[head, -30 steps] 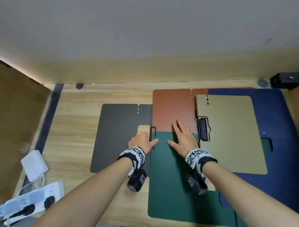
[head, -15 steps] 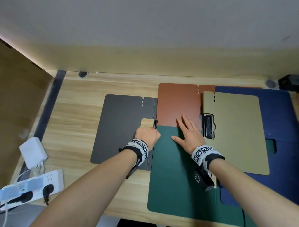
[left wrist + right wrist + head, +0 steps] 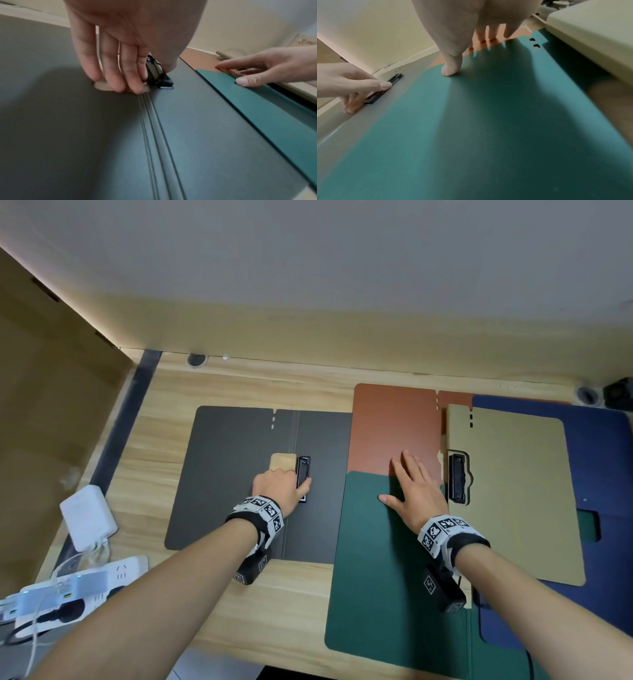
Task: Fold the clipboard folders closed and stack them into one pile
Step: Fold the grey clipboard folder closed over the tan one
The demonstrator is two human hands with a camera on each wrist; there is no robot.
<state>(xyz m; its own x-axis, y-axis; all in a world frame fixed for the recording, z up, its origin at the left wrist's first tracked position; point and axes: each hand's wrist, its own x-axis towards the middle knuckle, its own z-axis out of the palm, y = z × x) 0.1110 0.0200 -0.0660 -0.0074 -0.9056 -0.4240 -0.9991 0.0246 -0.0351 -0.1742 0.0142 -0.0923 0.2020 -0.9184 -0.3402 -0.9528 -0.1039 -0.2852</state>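
A dark grey folder [image 3: 226,474] lies open and flat on the desk, left of the others. My left hand [image 3: 282,487] grips its black clip [image 3: 303,475], fingers curled into the cut-out beside it and thumb on the clip [image 3: 157,73]. My right hand [image 3: 412,491] lies flat, thumb on the green folder [image 3: 383,577] and fingers reaching onto the red folder [image 3: 390,426] under it. To the right a tan folder [image 3: 513,491] with its own clip [image 3: 457,479] rests on a blue folder [image 3: 599,457].
A white adapter [image 3: 87,517] and a power strip [image 3: 68,587] with cables sit at the desk's left edge. Bare wood [image 3: 239,611] shows in front of the grey folder. A wall runs along the back, with a black object [image 3: 620,395] at the far right corner.
The grey folder has slid left out from under the green and red folders, drawn by my left hand at its clip; its right panel now shows. My right hand stays pressed on the green folder.
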